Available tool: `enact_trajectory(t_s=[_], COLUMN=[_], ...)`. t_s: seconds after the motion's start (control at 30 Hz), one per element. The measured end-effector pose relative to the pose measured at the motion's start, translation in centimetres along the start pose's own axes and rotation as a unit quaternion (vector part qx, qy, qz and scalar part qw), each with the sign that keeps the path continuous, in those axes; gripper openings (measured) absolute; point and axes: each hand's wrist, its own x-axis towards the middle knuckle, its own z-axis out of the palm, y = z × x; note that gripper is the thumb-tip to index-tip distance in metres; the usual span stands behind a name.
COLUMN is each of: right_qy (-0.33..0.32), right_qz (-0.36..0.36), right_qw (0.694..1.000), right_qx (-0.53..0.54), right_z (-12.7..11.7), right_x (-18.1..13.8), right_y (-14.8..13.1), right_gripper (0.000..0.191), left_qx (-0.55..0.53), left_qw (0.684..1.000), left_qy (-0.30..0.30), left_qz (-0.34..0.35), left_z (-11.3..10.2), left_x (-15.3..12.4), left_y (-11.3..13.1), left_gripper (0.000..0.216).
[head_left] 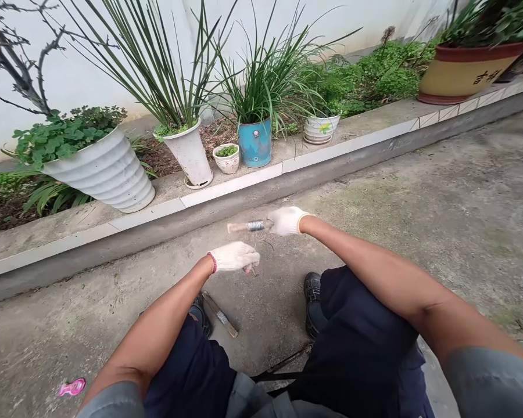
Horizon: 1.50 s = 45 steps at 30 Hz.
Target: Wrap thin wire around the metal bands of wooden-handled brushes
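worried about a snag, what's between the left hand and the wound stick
In the head view, a thin strand runs from the wound stick toward the left hand, with concrete beneath.

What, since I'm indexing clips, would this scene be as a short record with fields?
Setting: concrete ground beside a raised planter ledge
Right hand: white-gloved, gripping one end of a wooden stick
Wound on that stick: silvery wire
Left hand: white-gloved, fingers curled, a thin strand reaching towards it from the coil; its grip is unclear
Also on the ground: a second stick near the left shoe; a pink object farther left
On the ledge: potted plants, including one in a blue pot
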Motion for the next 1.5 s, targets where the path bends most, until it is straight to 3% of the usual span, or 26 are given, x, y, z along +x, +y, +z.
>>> enact_trajectory(t_s=[0.07, 0.13, 0.2, 0.27, 0.33, 0.4, 0.5, 0.6, 0.67, 0.77, 0.9, 1.07, 1.2, 1.33, 1.4, 1.5], right_qy=[0.071, 0.075, 0.007, -0.109, -0.207, -0.243, -0.202, -0.137, -0.079, -0.012, -0.002, 0.009, 0.077, 0.139, 0.104, -0.046], right_qz=[-0.029, -0.073, -0.128, -0.172, -0.195, -0.191, -0.137, -0.070, -0.038, -0.004, 0.022, 0.035, 0.041, -0.037, -0.108, -0.188], right_qw=[0.994, 0.982, 0.968, 0.950, 0.937, 0.945, 0.967, 0.980, 0.989, 0.995, 0.998, 0.998, 0.996, 0.985, 0.976, 0.964], right_qx=[0.079, 0.159, 0.217, 0.236, 0.203, 0.104, -0.078, -0.127, -0.117, -0.100, -0.066, -0.060, 0.012, 0.098, 0.155, 0.183], right_z=[-0.8, -1.1, -1.0, -0.2, 0.9, 2.0, 2.9, 2.2, 1.3, 0.3, 0.5, 1.0, -0.1, -1.4, -1.3, 0.0], right_x=[-1.0, -2.3, -3.6, -4.4, -4.5, -3.8, -2.4, -1.5, -1.4, -1.8, -1.8, -1.2, -1.4, -2.9, -4.0, -5.2], right_y=[0.6, 0.7, 0.4, -0.1, -0.7, -1.3, -1.9, -1.9, -1.7, -1.3, -0.9, -1.1, -1.4, -1.5, -1.5, -1.9], right_gripper=[0.033, 0.035, 0.035, 0.032, 0.030, 0.026, 0.020, 0.030, 0.032, 0.031, 0.031, 0.031, 0.030, 0.038, 0.043, 0.044], left_qx=[-0.010, -0.011, -0.015, -0.002, 0.024, 0.048, 0.055, 0.079, 0.112, 0.135, 0.138, 0.039, 0.016, 0.022, 0.051, 0.083], left_qw=[1.000, 1.000, 0.999, 0.997, 0.995, 0.993, 0.996, 0.996, 0.993, 0.986, 0.980, 0.996, 0.998, 0.999, 0.997, 0.990], left_qy=[-0.005, 0.005, 0.034, 0.070, 0.097, 0.100, 0.068, 0.019, 0.027, 0.097, 0.144, 0.084, 0.055, 0.036, 0.052, 0.088], left_qz=[-0.008, -0.024, -0.031, -0.030, -0.029, -0.035, -0.032, -0.026, -0.024, -0.029, -0.024, -0.015, 0.007, -0.007, -0.036, -0.070], left_z=[0.0, -0.5, -1.3, -2.2, -2.7, -2.6, -1.4, -0.2, -0.1, -0.8, -1.6, -0.4, 0.3, 0.0, -0.5, -1.8], left_x=[0.0, 0.0, -0.2, -0.4, -0.5, -0.6, -0.4, -0.2, -0.2, -0.5, -1.0, -1.6, -1.5, -1.0, -0.8, -0.7], left_y=[-0.5, -1.1, -1.7, -1.9, -1.8, -1.3, -0.3, 0.6, 0.9, 0.5, -0.1, 1.1, 1.3, -0.4, -1.4, -2.7], left_gripper=[0.042, 0.045, 0.043, 0.041, 0.042, 0.046, 0.045, 0.048, 0.049, 0.047, 0.043, 0.040, 0.040, 0.042, 0.041, 0.035])
